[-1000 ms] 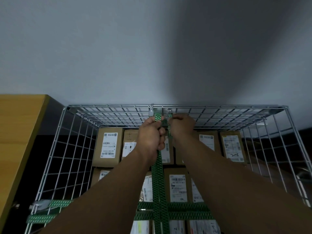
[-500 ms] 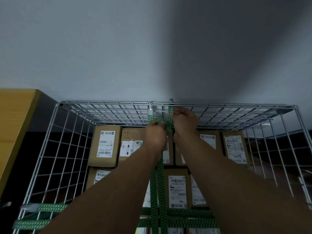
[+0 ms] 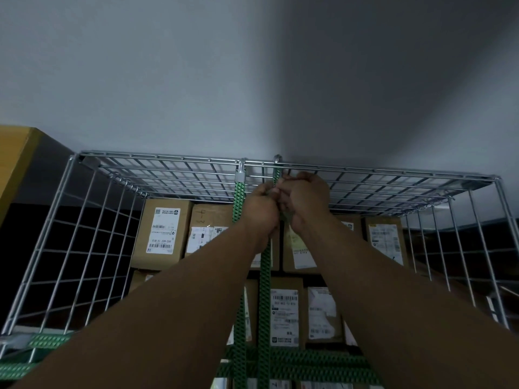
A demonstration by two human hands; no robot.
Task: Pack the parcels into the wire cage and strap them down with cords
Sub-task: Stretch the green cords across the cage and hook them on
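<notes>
A pale grey wall (image 3: 182, 80) fills the upper half of the view, plain and unmarked, with a broad dark shadow spreading across its right side. At the far left stands the corner of a yellow-brown wooden cabinet (image 3: 14, 155), and below it the room falls off into darkness behind the wires.

The wire cage (image 3: 168, 160) stands against the wall, its silver mesh sides opening out to left and right and its top rail running across the middle of the view. Inside it the parcels (image 3: 163, 234) are stacked in rows: brown cardboard boxes with white printed labels facing out (one box bears a handwritten mark instead).

Both arms reach up from the near edge. The left hand (image 3: 259, 210) and the right hand (image 3: 306, 199) are pressed together as fists just under the top rail, each with its fingers curled round the same green cord (image 3: 265, 290). This cord runs down from the hands across the front of the parcels, and a short length of it rises above the hands to a metal hook (image 3: 277, 158) caught over the rail. Just to the left a second green cord (image 3: 239, 197) hangs parallel to it from its own silver clip (image 3: 240, 175) on the rail.

Low in the view the horizontal cords (image 3: 309, 360) cross both upright ones, and more green strapping (image 3: 47, 339) is wrapped at the cage's near left post.
</notes>
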